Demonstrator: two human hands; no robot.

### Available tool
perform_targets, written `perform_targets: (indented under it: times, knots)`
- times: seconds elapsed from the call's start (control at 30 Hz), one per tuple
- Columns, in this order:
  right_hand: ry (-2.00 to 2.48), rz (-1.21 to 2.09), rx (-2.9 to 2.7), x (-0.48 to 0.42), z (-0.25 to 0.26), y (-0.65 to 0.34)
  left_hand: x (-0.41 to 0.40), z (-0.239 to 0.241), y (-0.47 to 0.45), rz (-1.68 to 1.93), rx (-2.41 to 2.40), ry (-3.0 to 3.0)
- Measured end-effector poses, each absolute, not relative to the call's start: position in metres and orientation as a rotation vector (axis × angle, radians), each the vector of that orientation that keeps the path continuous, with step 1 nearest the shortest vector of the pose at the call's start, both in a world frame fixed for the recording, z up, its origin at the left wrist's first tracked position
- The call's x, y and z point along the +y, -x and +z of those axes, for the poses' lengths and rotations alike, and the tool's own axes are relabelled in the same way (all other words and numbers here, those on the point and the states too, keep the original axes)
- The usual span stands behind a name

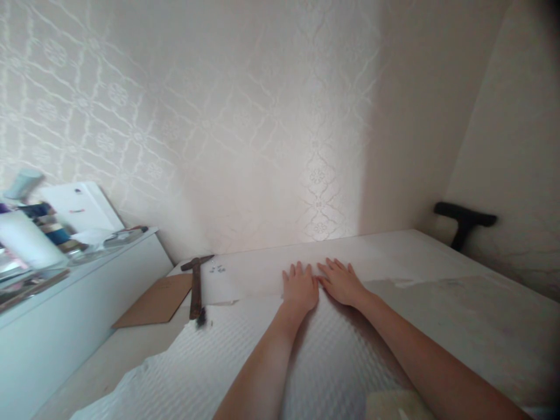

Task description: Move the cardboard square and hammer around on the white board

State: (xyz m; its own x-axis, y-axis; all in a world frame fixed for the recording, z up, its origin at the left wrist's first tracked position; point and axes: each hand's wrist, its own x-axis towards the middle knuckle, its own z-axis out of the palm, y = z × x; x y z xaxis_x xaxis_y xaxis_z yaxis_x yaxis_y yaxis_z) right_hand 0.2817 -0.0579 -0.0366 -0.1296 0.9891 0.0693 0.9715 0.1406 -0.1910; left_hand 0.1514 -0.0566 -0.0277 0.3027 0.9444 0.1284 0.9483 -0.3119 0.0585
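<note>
Nearest the viewer, a white dimpled sheet (219, 350) spreads over the work surface, its left edge ragged. At its far side, the left hand (301, 286) and right hand (342, 282) lie side by side, palms down, fingers spread, thumbs touching or nearly so; neither is seen gripping anything. The fingers rest on a smooth white strip (376, 256), located beyond the sheet, running along the wall. To the left, a hammer (196, 291) lies head toward the wall, between a brown panel (155, 300) and small bits (217, 269), too small to identify. A white cabinet (87, 338) stands far left. A black T-shaped handle (464, 223) rises at far right; behind all, a patterned wall (262, 134)
</note>
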Motion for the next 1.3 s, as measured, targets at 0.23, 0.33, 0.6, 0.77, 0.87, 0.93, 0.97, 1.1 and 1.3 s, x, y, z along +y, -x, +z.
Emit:
perform_targets:
  times: [0.23,0.33,0.6,0.77,0.87,0.93,0.97,1.1,1.3]
  knots:
    - [1.945,0.119,-2.23,-0.057,-0.039,-0.282,-0.057,-0.028,-0.152,-0.22,-1.825,2.512]
    - [1.94,0.113,-2.233,-0.057,-0.039,-0.282,-0.056,-0.029,-0.151,-0.23,-1.821,2.505]
    - [1.945,0.119,-2.232,-0.058,-0.038,-0.281,-0.056,-0.029,-0.151,-0.23,-1.813,2.503]
    - [1.941,0.12,-2.237,-0.058,-0.036,-0.281,-0.057,-0.028,-0.151,-0.22,-1.821,2.499]
    - [1.944,0.121,-2.235,-0.059,-0.035,-0.282,-0.056,-0.029,-0.151,-0.215,-1.825,2.503]
    - [1.947,0.121,-2.233,-0.059,-0.037,-0.282,-0.056,-0.029,-0.151,-0.218,-1.824,2.5]
    - [1.946,0.122,-2.233,-0.059,-0.038,-0.281,-0.055,-0.03,-0.151,-0.22,-1.823,2.499]
    - [1.917,0.128,-2.205,-0.058,-0.037,-0.28,-0.055,-0.03,-0.151,-0.205,-1.824,2.507]
    - [1.293,0.104,-1.576,-0.096,0.023,-0.292,-0.056,-0.03,-0.151,-0.208,-1.849,2.518]
